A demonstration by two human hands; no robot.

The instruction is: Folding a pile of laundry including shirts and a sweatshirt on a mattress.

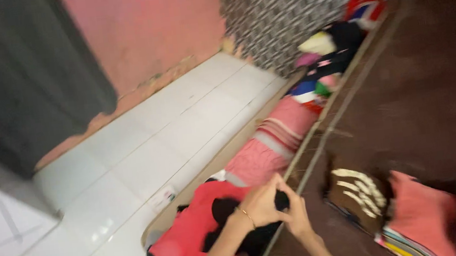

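My left hand, with a thin bracelet on the wrist, and my right hand meet at the bottom middle of the blurred, tilted view. Both are closed on a black garment that lies on a coral-red garment at the near end of a long wooden shelf. The fingers of the two hands touch each other over the black cloth. Part of the black garment hangs below my hands.
Further along the shelf lie pink striped folded cloths and a mixed colourful pile. A brown wooden panel is on the right, with a brown white-patterned cloth and pink cloth below. White tiled floor, dark curtain.
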